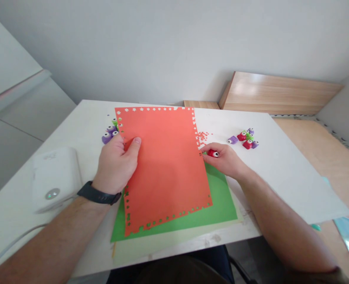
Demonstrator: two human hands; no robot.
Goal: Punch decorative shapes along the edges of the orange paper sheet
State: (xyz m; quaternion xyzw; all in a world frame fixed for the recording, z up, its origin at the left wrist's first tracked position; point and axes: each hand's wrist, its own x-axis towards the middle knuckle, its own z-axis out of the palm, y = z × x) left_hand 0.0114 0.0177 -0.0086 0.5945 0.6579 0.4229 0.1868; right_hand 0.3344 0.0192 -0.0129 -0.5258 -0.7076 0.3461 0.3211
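Note:
An orange sheet of paper [165,165] with small shapes punched along its edges is held up over a green sheet [218,193]. My left hand [116,161] grips the orange sheet by its left edge, thumb on top and fingers hidden behind. At its right edge, my right hand [223,157] is closed around a small red craft punch [213,153] with a white and black knob. The punch sits against the paper's edge, partly covered by the fingers. Small orange cut-outs [203,136] lie scattered on the table just beyond that hand.
Several red, purple and green punches [247,138] are grouped on the right of the white table [269,173]. More punches [109,134] lie behind my left hand. A white device [56,177] with a cable stands at left. Beyond the table is a wooden headboard [280,92].

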